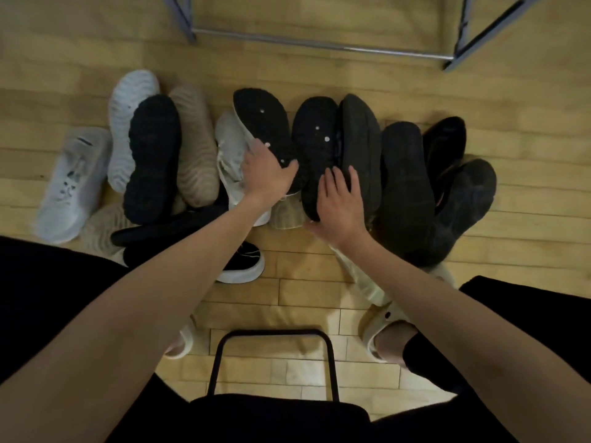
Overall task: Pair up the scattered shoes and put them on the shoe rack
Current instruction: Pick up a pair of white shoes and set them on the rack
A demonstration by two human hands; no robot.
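Wooden floor (319, 292), hands on upturned shoes (265, 129)

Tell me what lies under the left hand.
The left hand rests on a black speckled sole, a shoe lying sole up across a white sneaker. Its upper is hidden; whether the fingers grip cannot be seen.

Shoes (256, 161) bunched in row across floor (527, 203), mostly soles up. Shoe rack (319, 43) behind them, well apart. Left hand (265, 174) and right hand (342, 203) side by side on middle shoes. Chair frame (271, 356) nearest, in front.
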